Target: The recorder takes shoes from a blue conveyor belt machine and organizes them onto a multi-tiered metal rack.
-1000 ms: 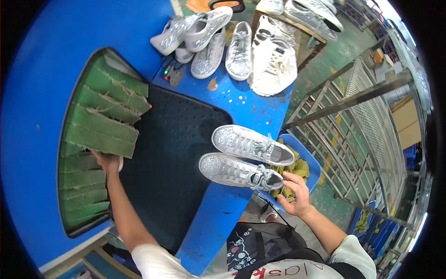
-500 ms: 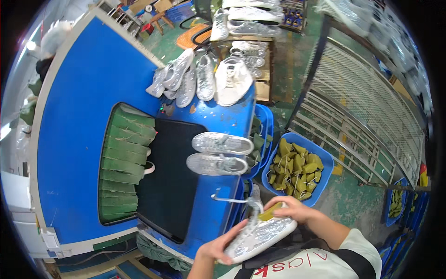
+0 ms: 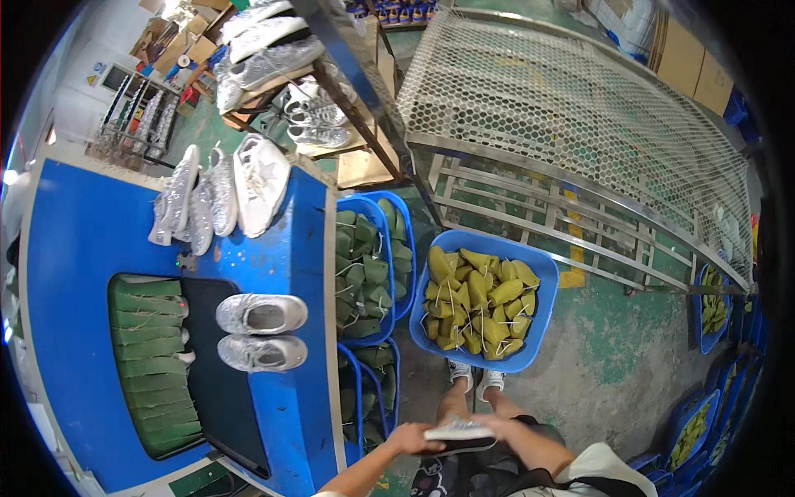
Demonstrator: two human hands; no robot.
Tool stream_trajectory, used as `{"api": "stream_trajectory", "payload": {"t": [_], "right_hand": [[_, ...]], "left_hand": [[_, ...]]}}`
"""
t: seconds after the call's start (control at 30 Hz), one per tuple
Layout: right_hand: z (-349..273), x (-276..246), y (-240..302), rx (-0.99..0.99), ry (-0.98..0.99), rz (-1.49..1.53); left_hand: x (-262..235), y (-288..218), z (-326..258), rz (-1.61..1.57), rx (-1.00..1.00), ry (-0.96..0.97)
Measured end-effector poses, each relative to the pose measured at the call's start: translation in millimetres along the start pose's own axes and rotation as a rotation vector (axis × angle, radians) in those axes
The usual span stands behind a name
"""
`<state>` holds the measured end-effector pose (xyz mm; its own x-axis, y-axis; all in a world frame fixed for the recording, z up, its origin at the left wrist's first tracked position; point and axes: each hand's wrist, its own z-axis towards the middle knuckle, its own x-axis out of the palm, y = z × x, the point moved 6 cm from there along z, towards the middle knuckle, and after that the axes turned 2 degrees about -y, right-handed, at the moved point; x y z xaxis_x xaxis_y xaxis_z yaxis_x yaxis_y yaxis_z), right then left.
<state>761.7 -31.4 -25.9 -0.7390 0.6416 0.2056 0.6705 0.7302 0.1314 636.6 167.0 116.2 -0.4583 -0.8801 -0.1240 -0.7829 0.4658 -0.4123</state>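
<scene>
In front of my lap I hold a silver-white sneaker (image 3: 460, 431) sideways, its pale edge upward and a dark part below. My left hand (image 3: 412, 438) is closed around its left end. My right hand (image 3: 500, 428) grips its right end, slightly blurred by motion. Just beyond the shoe stands a blue tub (image 3: 550, 273) heaped with yellow-green shoe lasts (image 3: 479, 300). To the left, a pair of silver sneakers, one (image 3: 262, 314) above the other (image 3: 262, 353), rests on the blue machine's bed, toes toward its curtained opening.
Green strips (image 3: 151, 364) hang in the opening of the blue machine (image 3: 70, 273). More sneakers (image 3: 263, 184) stand on its far end. Blue tubs of dark green lasts (image 3: 362, 269) line its side. A metal mesh rack (image 3: 571, 124) fills the far right, beside a shoe-laden shelf (image 3: 323, 132).
My view has swung right, toward the tub. Both hands have lowered the sneaker and turned it sideways. The yellow-green last and metal hook seen at its opening no longer show.
</scene>
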Motion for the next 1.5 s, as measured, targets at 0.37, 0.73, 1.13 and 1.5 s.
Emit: {"api": "stream_trajectory", "payload": {"t": [0.37, 0.73, 1.13, 1.5], "right_hand": [[-71.1, -3.3, -14.3, 0.527, 0.356, 0.154], [-405.8, 60.2, 236.1, -0.639, 0.438, -0.122], [-339.9, 229.1, 218.3, -1.331, 0.486, -0.941], [-242.2, 392.3, 282.5, -1.657, 0.237, -1.236]], "left_hand": [[-29.0, -78.8, -60.7, -0.037, -0.157, -0.069], [-157.8, -205.8, -347.1, 0.153, 0.422, -0.859], [-154.7, 137.0, -329.9, -1.026, 0.219, -1.337], [-309.3, 443.0, -315.9, -1.802, -0.724, -2.120]]}}
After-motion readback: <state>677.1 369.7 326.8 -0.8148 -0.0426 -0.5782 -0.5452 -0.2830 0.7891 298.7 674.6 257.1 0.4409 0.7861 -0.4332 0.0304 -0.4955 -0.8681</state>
